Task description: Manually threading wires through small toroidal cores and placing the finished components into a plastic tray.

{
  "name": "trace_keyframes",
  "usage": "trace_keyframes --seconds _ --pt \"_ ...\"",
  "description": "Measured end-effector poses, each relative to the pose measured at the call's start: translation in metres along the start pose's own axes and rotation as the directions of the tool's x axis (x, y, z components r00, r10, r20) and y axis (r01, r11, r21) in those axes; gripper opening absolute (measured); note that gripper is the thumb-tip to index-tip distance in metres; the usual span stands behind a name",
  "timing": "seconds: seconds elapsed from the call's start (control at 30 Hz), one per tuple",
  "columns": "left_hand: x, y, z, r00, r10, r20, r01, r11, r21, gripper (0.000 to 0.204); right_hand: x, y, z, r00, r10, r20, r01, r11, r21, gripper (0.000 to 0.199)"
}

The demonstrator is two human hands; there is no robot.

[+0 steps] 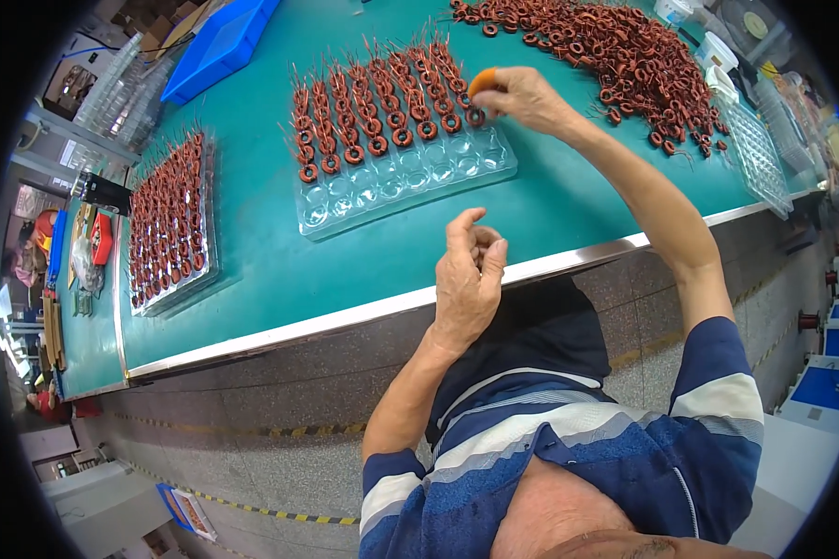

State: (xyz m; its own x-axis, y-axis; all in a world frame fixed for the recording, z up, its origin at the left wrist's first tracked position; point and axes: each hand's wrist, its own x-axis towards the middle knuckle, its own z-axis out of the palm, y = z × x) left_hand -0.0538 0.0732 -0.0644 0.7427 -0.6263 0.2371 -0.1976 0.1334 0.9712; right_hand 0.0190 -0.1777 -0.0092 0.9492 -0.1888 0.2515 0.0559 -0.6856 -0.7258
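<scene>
A clear plastic tray (364, 212) with round pockets lies on the green bench, most of its rows filled with copper-red wire-wound ring coils (378, 145) whose wire ends stick up. The pockets of the row nearest me hold no coils. My right hand (527, 101), an orange cover on one finger, reaches to the tray's right side. Its fingertips are closed on a ring coil (475, 117) at the end of the nearest filled row. Over the bench's front edge hovers my left hand (468, 284), fingers loosely curled, thumb apart, nothing visible in it.
A big heap of loose coils (615, 56) covers the far right. Another filled tray (170, 224) lies at the left. A blue bin (219, 47) stands at the back left, and a pocketed clear tray (757, 154) at the right edge. The metal-trimmed bench edge (345, 328) runs before me.
</scene>
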Motion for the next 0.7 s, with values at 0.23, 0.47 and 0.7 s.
trace_keyframes --seconds 0.23,0.47,0.7 --pt "0.000 0.001 -0.002 0.999 -0.045 0.009 0.045 0.998 -0.038 0.034 0.005 0.005 -0.015 0.971 -0.233 -0.051 0.201 0.914 -0.352 0.041" --pt "0.000 0.004 -0.004 0.998 -0.018 0.054 0.018 1.000 0.010 0.025 -0.064 0.032 -0.127 0.974 0.224 0.045 -0.063 0.454 -0.889 0.040" --pt "0.001 0.002 0.001 1.000 0.029 -0.002 -0.028 0.994 0.109 0.019 -0.096 0.075 -0.107 0.990 -0.018 0.141 0.116 0.680 -0.724 0.024"
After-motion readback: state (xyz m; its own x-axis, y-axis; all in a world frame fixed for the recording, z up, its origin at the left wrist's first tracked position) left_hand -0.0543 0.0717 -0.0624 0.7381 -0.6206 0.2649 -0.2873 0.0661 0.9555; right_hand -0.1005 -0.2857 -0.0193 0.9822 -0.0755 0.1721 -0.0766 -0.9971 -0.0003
